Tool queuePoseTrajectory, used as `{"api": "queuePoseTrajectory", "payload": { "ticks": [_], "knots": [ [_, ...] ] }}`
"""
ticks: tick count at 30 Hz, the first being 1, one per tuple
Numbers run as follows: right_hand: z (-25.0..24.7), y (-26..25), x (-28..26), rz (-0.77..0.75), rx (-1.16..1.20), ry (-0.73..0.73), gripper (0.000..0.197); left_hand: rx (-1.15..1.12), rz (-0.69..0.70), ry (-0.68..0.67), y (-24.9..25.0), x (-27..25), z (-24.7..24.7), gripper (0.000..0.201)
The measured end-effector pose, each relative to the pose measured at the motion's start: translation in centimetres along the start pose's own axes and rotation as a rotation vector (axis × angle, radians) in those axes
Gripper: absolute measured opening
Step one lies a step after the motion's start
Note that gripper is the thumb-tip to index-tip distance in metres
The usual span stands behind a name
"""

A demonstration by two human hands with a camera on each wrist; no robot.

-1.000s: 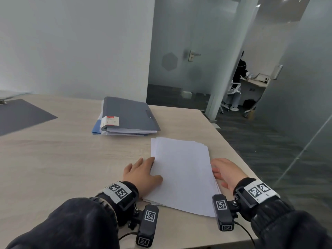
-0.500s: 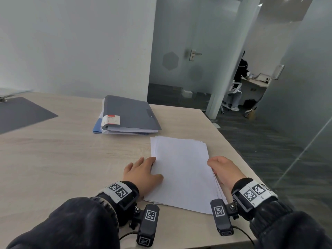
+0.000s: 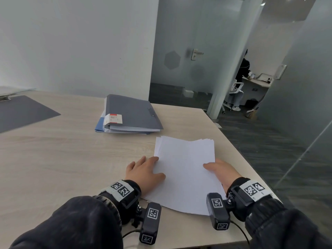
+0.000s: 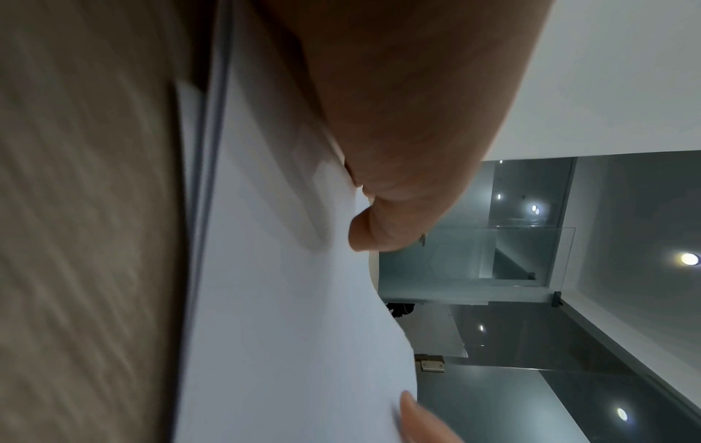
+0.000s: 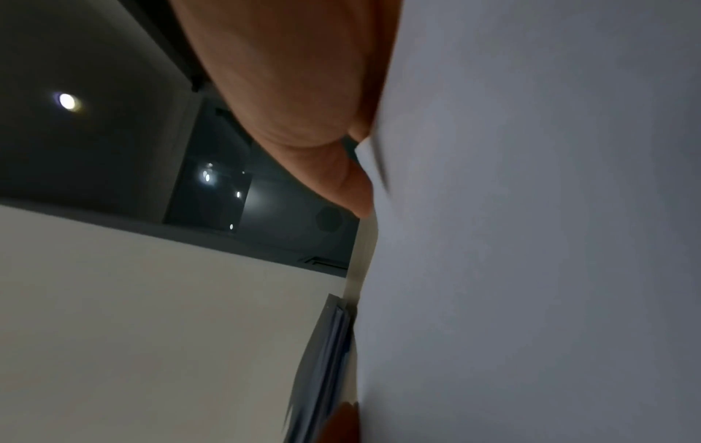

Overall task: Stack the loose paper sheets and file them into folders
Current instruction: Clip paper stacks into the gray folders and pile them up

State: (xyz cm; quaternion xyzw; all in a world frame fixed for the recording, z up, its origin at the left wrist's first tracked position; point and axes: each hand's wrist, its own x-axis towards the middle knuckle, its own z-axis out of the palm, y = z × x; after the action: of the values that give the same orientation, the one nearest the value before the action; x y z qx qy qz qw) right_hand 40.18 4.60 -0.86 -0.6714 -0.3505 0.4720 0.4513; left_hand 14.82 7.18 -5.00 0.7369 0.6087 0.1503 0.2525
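A stack of white paper sheets [image 3: 185, 169] lies on the wooden table [image 3: 71, 159] in front of me, its far edges slightly fanned. My left hand [image 3: 143, 169] lies flat against the stack's left edge, fingers straight on the table and thumb on top of the sheets. My right hand [image 3: 221, 169] grips the right edge, thumb on top and fingers hidden beneath. In the left wrist view the paper [image 4: 284, 299] bows up under the thumb. In the right wrist view the paper [image 5: 531, 239] fills the right side. Grey and blue folders [image 3: 129, 114] lie stacked farther back.
A dark mat [image 3: 23, 112] covers the table's far left. The table's right edge [image 3: 251, 169] runs just beside my right hand, with floor and glass partitions beyond. A person [image 3: 242, 72] sits at a desk in the background.
My right hand has slid left into the stack, and its thumb now lies on top. The right edge has lifted and the sheets sit tighter together. The left hand has stayed put.
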Motion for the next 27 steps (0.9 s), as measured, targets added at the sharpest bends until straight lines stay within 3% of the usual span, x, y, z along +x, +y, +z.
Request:
{"api": "queuePoseTrajectory", "payload": {
  "ticks": [4,10,14,18,24,27],
  "knots": [
    [0.3,1.3,0.2,0.020,-0.016,-0.052,0.033,-0.025,0.009,0.014,0.0,0.0,-0.1,0.069],
    [-0.1,1.6,-0.4,-0.118,0.081,-0.032,0.028,-0.161,0.003,0.083,-0.3,0.1,-0.4,0.080],
    [0.2,1.2,-1.4,-0.209,0.236,-0.049,0.026,-0.506,-0.022,0.103,-0.7,-0.2,-1.0,0.068],
    [0.6,0.2,-1.9,-0.276,0.269,-0.101,0.030,-0.801,-0.031,0.128,-0.5,-0.8,-3.0,0.023],
    [2.0,-3.7,-3.0,-0.431,0.301,-0.127,0.033,-1.001,0.110,0.211,0.6,-1.2,-7.9,0.024],
    [2.6,-5.4,-3.2,-0.509,0.307,-0.131,0.033,-1.055,0.175,0.227,1.2,-1.1,-10.2,0.035]
  ]
}}
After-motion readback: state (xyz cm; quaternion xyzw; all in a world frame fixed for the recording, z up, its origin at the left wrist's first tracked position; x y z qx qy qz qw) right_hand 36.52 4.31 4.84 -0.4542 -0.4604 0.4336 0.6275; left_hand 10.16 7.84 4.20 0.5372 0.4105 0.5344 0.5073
